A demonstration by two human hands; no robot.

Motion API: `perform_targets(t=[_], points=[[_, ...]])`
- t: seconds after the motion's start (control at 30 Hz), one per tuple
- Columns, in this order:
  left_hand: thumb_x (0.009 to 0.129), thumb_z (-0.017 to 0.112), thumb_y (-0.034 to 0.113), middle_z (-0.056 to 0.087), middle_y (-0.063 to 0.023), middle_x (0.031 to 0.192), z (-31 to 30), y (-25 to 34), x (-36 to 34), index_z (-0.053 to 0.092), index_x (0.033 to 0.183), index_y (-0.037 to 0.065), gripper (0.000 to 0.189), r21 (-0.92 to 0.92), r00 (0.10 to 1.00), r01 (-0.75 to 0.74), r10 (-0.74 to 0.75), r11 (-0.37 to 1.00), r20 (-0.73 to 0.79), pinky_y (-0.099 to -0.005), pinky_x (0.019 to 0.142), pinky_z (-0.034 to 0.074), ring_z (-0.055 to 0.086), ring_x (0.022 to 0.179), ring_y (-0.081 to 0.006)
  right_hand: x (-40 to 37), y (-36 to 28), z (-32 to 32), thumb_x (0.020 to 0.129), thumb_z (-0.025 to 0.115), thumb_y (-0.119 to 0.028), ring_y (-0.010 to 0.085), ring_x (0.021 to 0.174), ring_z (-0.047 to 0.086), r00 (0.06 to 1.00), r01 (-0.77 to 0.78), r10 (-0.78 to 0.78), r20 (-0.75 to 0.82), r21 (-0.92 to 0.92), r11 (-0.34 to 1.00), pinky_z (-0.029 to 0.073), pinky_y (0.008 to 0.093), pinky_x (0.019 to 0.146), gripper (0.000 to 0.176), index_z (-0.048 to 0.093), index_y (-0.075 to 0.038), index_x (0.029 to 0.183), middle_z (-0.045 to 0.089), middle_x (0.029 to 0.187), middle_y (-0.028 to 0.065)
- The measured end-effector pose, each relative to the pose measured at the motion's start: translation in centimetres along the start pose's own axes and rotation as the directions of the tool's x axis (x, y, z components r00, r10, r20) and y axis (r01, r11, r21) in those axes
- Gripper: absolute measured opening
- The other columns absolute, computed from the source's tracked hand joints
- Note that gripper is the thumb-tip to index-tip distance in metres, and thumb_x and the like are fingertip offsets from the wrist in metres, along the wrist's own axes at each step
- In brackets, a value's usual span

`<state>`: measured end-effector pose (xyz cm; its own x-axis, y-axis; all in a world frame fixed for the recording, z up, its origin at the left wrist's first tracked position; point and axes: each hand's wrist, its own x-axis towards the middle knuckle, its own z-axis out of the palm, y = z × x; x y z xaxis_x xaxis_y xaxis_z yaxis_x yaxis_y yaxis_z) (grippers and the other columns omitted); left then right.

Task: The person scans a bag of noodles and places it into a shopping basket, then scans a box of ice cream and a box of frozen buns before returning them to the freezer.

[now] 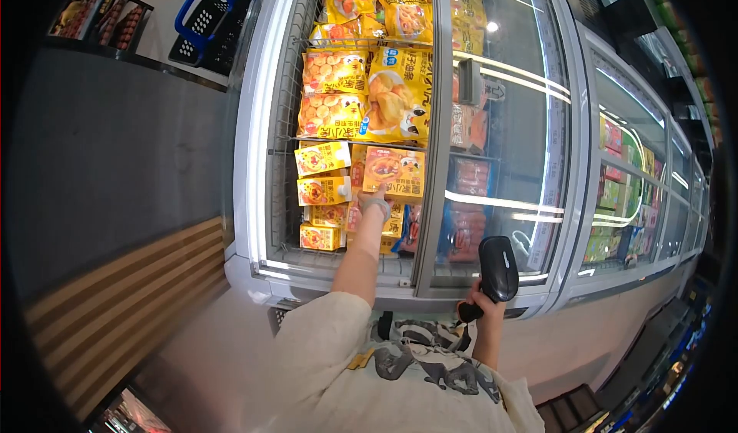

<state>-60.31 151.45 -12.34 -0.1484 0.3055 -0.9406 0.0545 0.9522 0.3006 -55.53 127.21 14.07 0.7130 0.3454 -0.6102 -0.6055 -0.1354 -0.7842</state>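
Note:
My left hand [375, 202] reaches into the open side of a chest freezer [256, 164] and touches the lower edge of a yellow-orange box [393, 173]. Its fingers are partly hidden, so a grip cannot be made out. My right hand [486, 304] is wrapped round the handle of a black handheld scanner [499, 270], in front of the freezer's front edge. Small yellow boxes [324, 191] lie left of my left hand. Large yellow bags [397, 94] lie beyond the box, behind a wire divider.
A sliding glass lid [511, 125] covers the freezer's right side, with a frame bar [432, 202] beside my left hand. More freezers [630, 164] stand at the right. A black basket with a blue handle [207, 37] is at the upper left, beyond a dark panel [131, 141].

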Motion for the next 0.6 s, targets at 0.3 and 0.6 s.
perform_targets(t=[0.3,0.6], points=[[0.078,0.059,0.015,0.037,-0.0190,0.120,-1.0,0.5,1.5,0.000,0.133,0.026,0.082,-0.053,0.997,-0.065,0.062,0.997,-0.048,-0.0409,0.068,0.052,0.055,0.092,-0.0309,0.0,0.5,-0.5,0.058,0.055,-0.001,0.0163,0.053,0.046,0.999,-0.036,0.036,0.032,-0.010,0.999,0.039,0.0271,0.052,0.041,0.045,0.000,0.098,0.048,0.067,0.0082],[0.081,0.051,0.035,0.033,-0.0191,0.126,-1.6,-2.4,3.5,0.007,0.134,0.015,0.071,0.087,0.959,-0.191,0.205,0.978,-0.196,-0.0489,0.076,0.045,0.051,0.095,-0.0359,0.2,0.6,-0.5,0.058,0.055,-0.001,0.0163,0.053,0.046,0.997,-0.039,0.041,0.061,-0.038,0.999,0.039,0.0272,0.052,0.042,0.045,0.000,0.099,0.048,0.066,0.0081]])
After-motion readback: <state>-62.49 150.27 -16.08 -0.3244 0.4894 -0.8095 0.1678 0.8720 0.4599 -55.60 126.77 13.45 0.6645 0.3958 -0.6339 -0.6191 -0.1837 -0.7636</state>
